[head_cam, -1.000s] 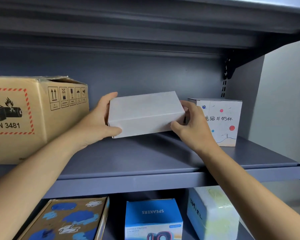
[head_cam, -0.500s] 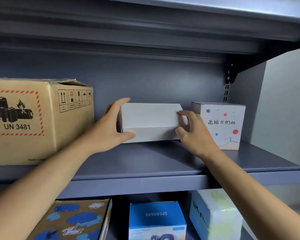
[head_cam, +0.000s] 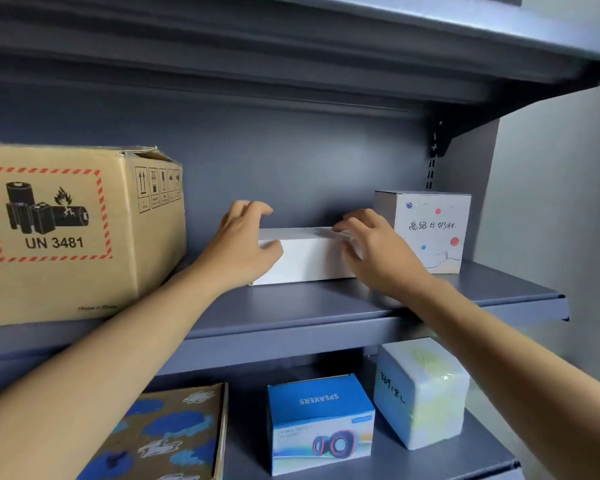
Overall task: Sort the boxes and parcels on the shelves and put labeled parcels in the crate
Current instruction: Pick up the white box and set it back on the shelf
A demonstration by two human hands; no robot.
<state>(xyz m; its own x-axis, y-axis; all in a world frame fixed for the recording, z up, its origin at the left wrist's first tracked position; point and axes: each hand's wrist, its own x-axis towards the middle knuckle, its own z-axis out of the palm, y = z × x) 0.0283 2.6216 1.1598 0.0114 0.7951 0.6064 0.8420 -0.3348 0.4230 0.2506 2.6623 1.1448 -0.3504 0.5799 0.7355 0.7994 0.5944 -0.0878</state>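
Set down flat since a second ago, the white box (head_cam: 305, 258) now rests on the shelf (head_cam: 326, 306) just left of the dotted box (head_cam: 426, 230); left hand (head_cam: 239, 251) and right hand (head_cam: 374, 251) fingers spreading apart, releasing; unlabeled, so probably shelved, not crated

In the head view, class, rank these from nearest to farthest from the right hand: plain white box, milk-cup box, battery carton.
1. Plain white box: under the right hand.
2. Milk-cup box: just right.
3. Battery carton: far left.

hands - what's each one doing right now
Left hand: open, thumb against the plain white box, fingers curled above it.
Right hand: open, fingertips resting on the box's top.
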